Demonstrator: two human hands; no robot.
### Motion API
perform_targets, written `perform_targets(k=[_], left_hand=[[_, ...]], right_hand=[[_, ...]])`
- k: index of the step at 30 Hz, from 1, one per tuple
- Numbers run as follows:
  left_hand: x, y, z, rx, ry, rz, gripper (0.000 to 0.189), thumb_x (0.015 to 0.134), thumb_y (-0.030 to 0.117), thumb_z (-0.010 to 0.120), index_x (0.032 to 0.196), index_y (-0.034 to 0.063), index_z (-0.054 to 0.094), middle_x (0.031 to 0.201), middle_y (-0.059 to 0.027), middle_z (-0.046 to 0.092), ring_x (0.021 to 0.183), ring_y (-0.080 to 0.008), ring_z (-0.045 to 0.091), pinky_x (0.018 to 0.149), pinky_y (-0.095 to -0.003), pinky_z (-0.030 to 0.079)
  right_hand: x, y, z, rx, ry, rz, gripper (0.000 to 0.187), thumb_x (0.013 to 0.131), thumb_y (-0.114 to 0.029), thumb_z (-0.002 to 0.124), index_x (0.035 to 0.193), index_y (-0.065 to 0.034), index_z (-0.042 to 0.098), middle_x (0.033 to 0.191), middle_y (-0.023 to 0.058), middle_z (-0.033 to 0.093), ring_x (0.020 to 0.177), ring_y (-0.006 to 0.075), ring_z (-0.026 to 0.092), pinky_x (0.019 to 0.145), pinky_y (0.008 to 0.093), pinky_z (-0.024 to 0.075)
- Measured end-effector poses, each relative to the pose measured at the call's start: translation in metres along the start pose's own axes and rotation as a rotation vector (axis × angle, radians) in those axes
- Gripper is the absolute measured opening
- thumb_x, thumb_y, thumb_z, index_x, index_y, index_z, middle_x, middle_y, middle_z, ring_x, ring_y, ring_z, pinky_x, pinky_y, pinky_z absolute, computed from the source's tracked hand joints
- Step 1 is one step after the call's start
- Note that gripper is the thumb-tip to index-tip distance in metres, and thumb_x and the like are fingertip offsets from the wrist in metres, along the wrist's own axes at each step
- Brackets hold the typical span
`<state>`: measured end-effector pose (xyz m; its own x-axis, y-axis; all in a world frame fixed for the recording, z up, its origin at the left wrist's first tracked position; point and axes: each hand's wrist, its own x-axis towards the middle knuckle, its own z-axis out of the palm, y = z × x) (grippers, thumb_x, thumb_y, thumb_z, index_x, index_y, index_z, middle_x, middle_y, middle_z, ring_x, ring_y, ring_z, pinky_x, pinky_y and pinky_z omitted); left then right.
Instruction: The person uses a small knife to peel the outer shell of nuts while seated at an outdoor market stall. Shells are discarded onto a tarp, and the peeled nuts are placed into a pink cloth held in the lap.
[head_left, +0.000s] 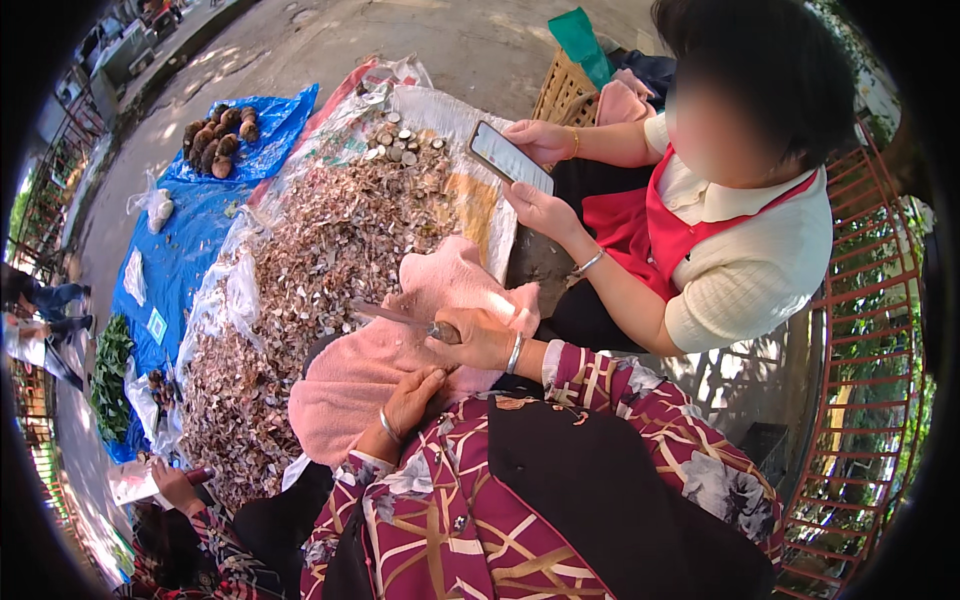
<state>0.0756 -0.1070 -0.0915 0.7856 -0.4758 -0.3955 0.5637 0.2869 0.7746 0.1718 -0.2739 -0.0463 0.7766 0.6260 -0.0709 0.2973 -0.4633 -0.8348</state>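
Note:
My right hand (472, 341) is closed on the wooden handle of a knife (397, 315), whose blade points left over the pile. Under both hands a pink towel (345, 397) is spread across my lap. My left hand (415, 401) lies on the towel, just below the knife, with its fingers bent; whether something is under them cannot be seen. Past my knees a wide heap of brown and whitish sliced pieces (330, 255) covers plastic sheeting. Several pale-ended round pieces (395, 144) sit at the heap's far end.
At right a seated person in a red apron (652, 225) holds a phone (510, 157). Dark tubers (217, 142) lie on a blue sheet (180, 262), beside green leaves (112, 375). A co-worker's hand (176, 484) is at lower left, near a cleaver (133, 481). A wicker basket (562, 90) stands behind.

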Motion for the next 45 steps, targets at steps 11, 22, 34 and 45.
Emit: perform_targets(k=[11,22,34,45], left_hand=[[-0.006,-0.002,0.004,-0.019,0.024,-0.004,0.027,0.097,0.024,0.043,0.076,0.0084,0.047,0.063,0.0052,0.039,0.052,-0.0056,0.033,0.047,-0.0198,0.029],[-0.009,-0.015,0.006,0.046,0.095,0.072,0.022,0.096,0.022,0.044,0.085,0.0056,0.053,0.069,0.0047,0.046,0.057,-0.0043,0.04,0.05,-0.0182,0.032],[-0.025,-0.011,0.011,-0.005,0.095,0.015,0.021,0.096,0.02,0.044,0.084,0.0055,0.052,0.068,0.0048,0.045,0.058,-0.0043,0.041,0.051,-0.0173,0.035],[-0.062,-0.014,0.018,-0.101,0.111,0.082,0.019,0.097,0.019,0.044,0.087,0.0046,0.052,0.07,0.0034,0.046,0.06,-0.0049,0.044,0.052,-0.0165,0.035]], right_hand=[[-0.02,-0.04,-0.017,0.167,0.239,-0.138,0.023,0.082,-0.021,0.066,0.077,-0.0038,0.052,0.056,0.0022,0.038,0.051,0.0085,0.039,0.047,0.0276,0.0352],[-0.022,-0.054,-0.005,0.27,-0.047,-0.169,0.025,0.084,-0.025,0.062,0.076,-0.0041,0.05,0.059,0.0096,0.046,0.052,0.023,0.045,0.053,0.0327,0.0405],[-0.008,-0.009,0.028,0.106,-0.057,-0.113,0.026,0.082,-0.028,0.063,0.079,-0.0054,0.051,0.062,0.012,0.051,0.058,0.0258,0.054,0.056,0.0361,0.0425],[0.0,-0.02,0.049,0.101,-0.209,-0.107,0.026,0.081,-0.029,0.063,0.079,-0.0052,0.053,0.065,0.0132,0.055,0.059,0.029,0.056,0.057,0.0379,0.0423]])
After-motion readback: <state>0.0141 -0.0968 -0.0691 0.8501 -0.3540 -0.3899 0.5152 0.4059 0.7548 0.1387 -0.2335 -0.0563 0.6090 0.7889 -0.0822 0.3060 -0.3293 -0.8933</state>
